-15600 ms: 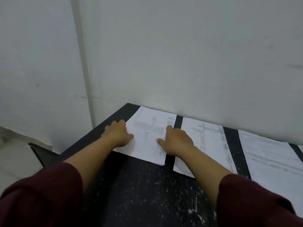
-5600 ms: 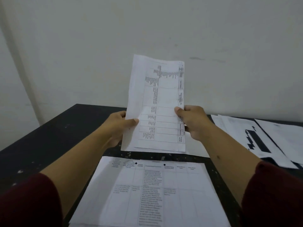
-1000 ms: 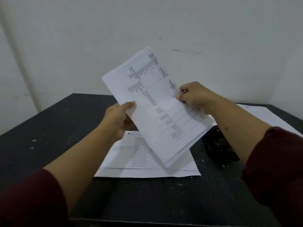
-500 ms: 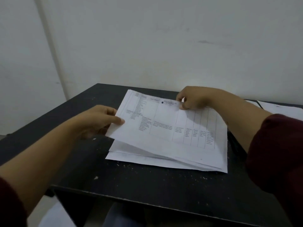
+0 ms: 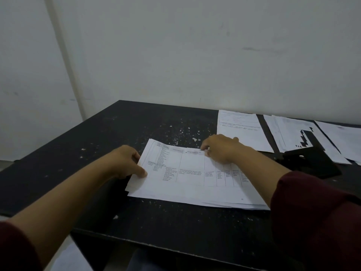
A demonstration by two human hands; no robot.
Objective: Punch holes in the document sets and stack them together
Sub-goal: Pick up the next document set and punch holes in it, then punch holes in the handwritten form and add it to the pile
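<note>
A stack of white printed document sets (image 5: 187,178) lies flat on the black table (image 5: 97,145), its top sheet showing a ruled table of text. My left hand (image 5: 127,162) pinches the stack's left edge, thumb on top. My right hand (image 5: 220,148) rests on the far edge of the top sheet, fingertips pressing it down. A black hole punch (image 5: 312,163) sits to the right of the stack, beyond my right forearm.
Three more document sets lie along the wall at the back right: one (image 5: 242,130) just behind my right hand, a second (image 5: 297,135) partly under the punch, a third (image 5: 343,137) at the frame's edge. The table's near edge runs below my arms.
The document set held tilted in the air has come down onto the stack on the table. Both hands now sit lower on its edges, and the view has swung right.
</note>
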